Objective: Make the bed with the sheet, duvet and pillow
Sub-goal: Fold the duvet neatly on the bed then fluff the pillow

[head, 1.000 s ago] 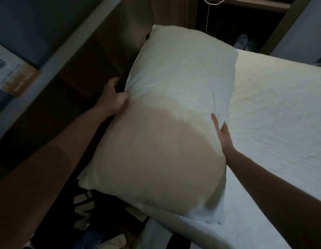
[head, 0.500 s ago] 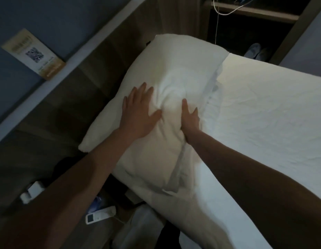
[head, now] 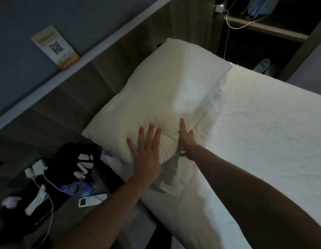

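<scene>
A white pillow (head: 161, 97) lies at the head of the bed against the wooden headboard. My left hand (head: 147, 151) presses flat on its near end with fingers spread straight. My right hand (head: 187, 141) presses edge-on into the pillow beside it, fingers straight, denting the cloth. A white duvet or sheet (head: 264, 133) covers the mattress to the right, smooth with fine creases. A loose flap of white cloth (head: 171, 175) sticks out under the pillow's near corner.
A bedside table (head: 69, 211) at the lower left holds a black garment, chargers with a cable, a water bottle and a white remote. A QR-code card (head: 56, 47) leans on the ledge above the headboard. Shelves with a cable stand at the top right.
One second ago both hands held the pillow up by its sides. It came down onto the bed's head, and both hands have slid from its middle toward its near end, pressing it.
</scene>
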A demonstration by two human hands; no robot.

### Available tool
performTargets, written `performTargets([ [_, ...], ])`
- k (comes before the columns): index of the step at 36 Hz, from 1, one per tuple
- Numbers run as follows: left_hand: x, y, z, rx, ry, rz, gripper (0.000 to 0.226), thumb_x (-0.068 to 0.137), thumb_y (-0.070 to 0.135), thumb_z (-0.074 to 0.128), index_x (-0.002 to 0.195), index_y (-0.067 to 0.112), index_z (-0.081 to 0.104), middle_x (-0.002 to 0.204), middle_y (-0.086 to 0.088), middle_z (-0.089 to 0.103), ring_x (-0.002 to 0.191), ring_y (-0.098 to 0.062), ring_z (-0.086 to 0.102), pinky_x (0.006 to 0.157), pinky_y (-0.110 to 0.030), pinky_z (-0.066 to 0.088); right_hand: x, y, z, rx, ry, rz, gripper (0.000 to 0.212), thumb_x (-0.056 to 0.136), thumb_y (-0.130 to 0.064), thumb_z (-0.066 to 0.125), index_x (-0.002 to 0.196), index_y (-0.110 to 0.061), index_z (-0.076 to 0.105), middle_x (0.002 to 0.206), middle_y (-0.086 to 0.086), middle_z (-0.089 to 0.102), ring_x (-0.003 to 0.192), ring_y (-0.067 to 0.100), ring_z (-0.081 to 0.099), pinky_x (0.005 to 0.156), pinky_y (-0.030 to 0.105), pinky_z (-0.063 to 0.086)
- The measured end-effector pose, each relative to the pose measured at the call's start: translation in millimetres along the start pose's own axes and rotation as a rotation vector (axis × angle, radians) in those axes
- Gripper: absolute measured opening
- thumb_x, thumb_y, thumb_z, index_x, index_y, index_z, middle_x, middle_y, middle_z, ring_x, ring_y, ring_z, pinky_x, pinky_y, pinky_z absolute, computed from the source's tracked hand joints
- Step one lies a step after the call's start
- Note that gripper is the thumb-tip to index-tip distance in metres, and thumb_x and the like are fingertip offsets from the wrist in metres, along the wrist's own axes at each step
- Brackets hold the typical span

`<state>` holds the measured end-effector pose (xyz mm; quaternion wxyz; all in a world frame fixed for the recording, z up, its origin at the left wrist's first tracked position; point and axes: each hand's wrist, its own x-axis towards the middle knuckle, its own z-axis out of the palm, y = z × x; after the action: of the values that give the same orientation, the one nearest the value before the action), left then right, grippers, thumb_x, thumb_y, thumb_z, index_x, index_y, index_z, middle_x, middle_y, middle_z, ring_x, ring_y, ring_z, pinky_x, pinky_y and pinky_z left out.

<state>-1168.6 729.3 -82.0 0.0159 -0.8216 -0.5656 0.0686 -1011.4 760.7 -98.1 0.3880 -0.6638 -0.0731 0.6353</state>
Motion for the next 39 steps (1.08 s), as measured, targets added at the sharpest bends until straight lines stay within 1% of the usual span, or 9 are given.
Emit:
performTargets([
  [4, 17.7, -18.8, -4.8, 0.049, 0.034, 0.067, 0.131, 0.056, 0.05, 0.082, 0.158, 0.022, 0.004, 0.165, -0.003, -0.004, 0.151, -0.035, -0.002, 0.11, -0.071, 0.01, 0.6, 6.1, 19.5, 0.078, -0.035, -0.011, 0.127, 0.048, -0.096, 0.047, 0.154, -0.037, 0.011, 0.154, 0.002, 0.035, 0.133, 0.04, 0.042, 0.101, 0.065, 0.04],
  [8, 37.1, -47.9, -14.3, 0.143, 0.071, 0.159, 0.129, 0.057, 0.05, 0.084, 0.158, 0.022, 0.008, 0.165, -0.002, 0.002, 0.151, -0.036, 0.003, 0.112, -0.069, 0.011, 3.1, 1.3, 46.4, 0.115, -0.03, -0.053, 0.12, 0.054, -0.088, 0.048, 0.154, -0.034, 0.01, 0.154, 0.004, 0.036, 0.132, 0.037, 0.043, 0.106, 0.059, 0.04],
  [15, 36.2, -58.8, -12.7, 0.102, 0.007, 0.119, 0.132, 0.054, 0.071, 0.074, 0.157, 0.021, 0.01, 0.165, -0.002, 0.004, 0.151, -0.034, 0.006, 0.11, -0.069, 0.014, 6.8, 5.3, 46.4, -0.027, -0.068, -0.06, 0.113, 0.071, -0.084, 0.05, 0.156, -0.032, -0.003, 0.159, 0.006, 0.027, 0.136, 0.04, 0.039, 0.101, 0.058, 0.043],
  [22, 20.4, -19.0, -32.4, -0.025, 0.126, 0.106, 0.118, 0.06, 0.088, 0.045, 0.156, 0.025, 0.018, 0.164, -0.001, 0.01, 0.15, -0.031, 0.01, 0.114, -0.065, 0.007, 3.4, 24.8, 9.0, -0.11, 0.073, -0.28, 0.087, 0.086, -0.073, 0.047, 0.154, -0.025, 0.021, 0.154, 0.004, 0.038, 0.139, 0.032, 0.04, 0.113, 0.044, 0.034],
  [26, 36.1, 1.3, -51.6, -0.084, 0.214, 0.096, 0.097, 0.075, 0.076, 0.045, 0.155, 0.03, 0.015, 0.164, -0.001, 0.006, 0.151, -0.029, 0.003, 0.118, -0.06, 0.002, 0.9, 24.3, 9.1, -0.017, 0.026, -0.254, 0.094, 0.072, -0.086, 0.046, 0.149, -0.034, 0.029, 0.146, -0.004, 0.049, 0.132, 0.027, 0.049, 0.11, 0.05, 0.041],
  [29, 52.6, -7.4, -44.9, -0.024, 0.126, 0.096, 0.092, 0.08, 0.075, 0.039, 0.155, 0.029, 0.014, 0.164, -0.002, 0.008, 0.15, -0.031, 0.005, 0.116, -0.063, 0.005, -3.0, 20.1, 2.5, -0.059, 0.018, -0.223, 0.092, 0.073, -0.087, 0.044, 0.146, -0.032, 0.036, 0.143, -0.005, 0.052, 0.127, 0.025, 0.051, 0.108, 0.051, 0.042],
  [32, 54.2, -9.1, -44.5, -0.019, 0.15, 0.079, 0.091, 0.082, 0.075, 0.038, 0.155, 0.027, 0.013, 0.164, -0.004, 0.008, 0.15, -0.032, 0.005, 0.117, -0.062, 0.003, -4.4, 17.4, -6.1, -0.107, 0.022, -0.226, 0.085, 0.08, -0.082, 0.042, 0.144, -0.025, 0.042, 0.143, -0.002, 0.052, 0.125, 0.024, 0.051, 0.107, 0.053, 0.042],
  [35, 50.1, -11.2, -46.9, -0.022, 0.179, 0.068, 0.092, 0.083, 0.074, 0.037, 0.156, 0.028, 0.006, 0.165, -0.004, 0.001, 0.151, -0.032, 0.001, 0.119, -0.059, -0.001, -7.4, 13.6, -10.4, -0.114, 0.003, -0.243, 0.083, 0.085, -0.077, 0.042, 0.147, -0.022, 0.04, 0.144, 0.0, 0.049, 0.124, 0.022, 0.051, 0.108, 0.051, 0.042],
  [39, 45.8, -23.3, -38.9, -0.021, 0.112, 0.102, 0.089, 0.086, 0.075, 0.033, 0.157, 0.027, 0.007, 0.165, -0.004, 0.004, 0.151, -0.031, 0.003, 0.118, -0.059, 0.005, -11.8, 9.0, -10.2, -0.166, 0.008, -0.215, 0.102, 0.075, -0.086, 0.041, 0.152, -0.021, 0.031, 0.152, 0.002, 0.042, 0.132, 0.026, 0.046, 0.11, 0.053, 0.039],
])
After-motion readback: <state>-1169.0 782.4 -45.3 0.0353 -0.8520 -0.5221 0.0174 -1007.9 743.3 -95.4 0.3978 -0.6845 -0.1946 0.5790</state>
